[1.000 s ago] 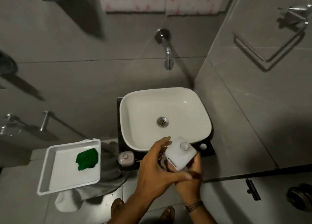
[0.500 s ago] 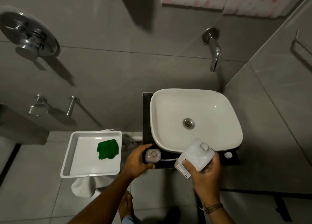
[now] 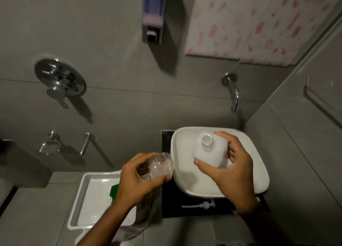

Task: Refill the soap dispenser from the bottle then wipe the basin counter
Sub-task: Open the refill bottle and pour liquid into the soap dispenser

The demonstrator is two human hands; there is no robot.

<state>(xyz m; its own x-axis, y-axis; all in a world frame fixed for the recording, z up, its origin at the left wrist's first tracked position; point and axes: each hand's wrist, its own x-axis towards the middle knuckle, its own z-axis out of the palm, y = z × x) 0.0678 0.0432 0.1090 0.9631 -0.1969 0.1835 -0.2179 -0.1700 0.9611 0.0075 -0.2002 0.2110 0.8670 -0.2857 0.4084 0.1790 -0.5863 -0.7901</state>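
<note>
Up off the counter, both containers are held in the air with their mouths open and uncapped. The left hand (image 3: 137,179) wraps around the small clear soap dispenser (image 3: 160,165), fingers curled under its body and thumb along the near side, so the round opening faces up toward the camera. Just to the right of it, the right hand (image 3: 232,169) grips the white refill bottle (image 3: 210,152), thumb pressed on its near face and fingers closed over the far side; the bottle stands roughly upright and its open neck sits at the top, over the white basin (image 3: 259,175). The two containers are near each other but apart, the dispenser a little lower and to the left of the bottle. Below the right hand, on the black counter (image 3: 185,199), the white pump head (image 3: 199,205) lies on its side with its tube pointing left. Under the left forearm sits a white tray (image 3: 87,197) holding a green cloth (image 3: 114,190), mostly covered by the wrist. Beyond the right hand a chrome tap (image 3: 233,94) juts from the grey wall above the basin.
</note>
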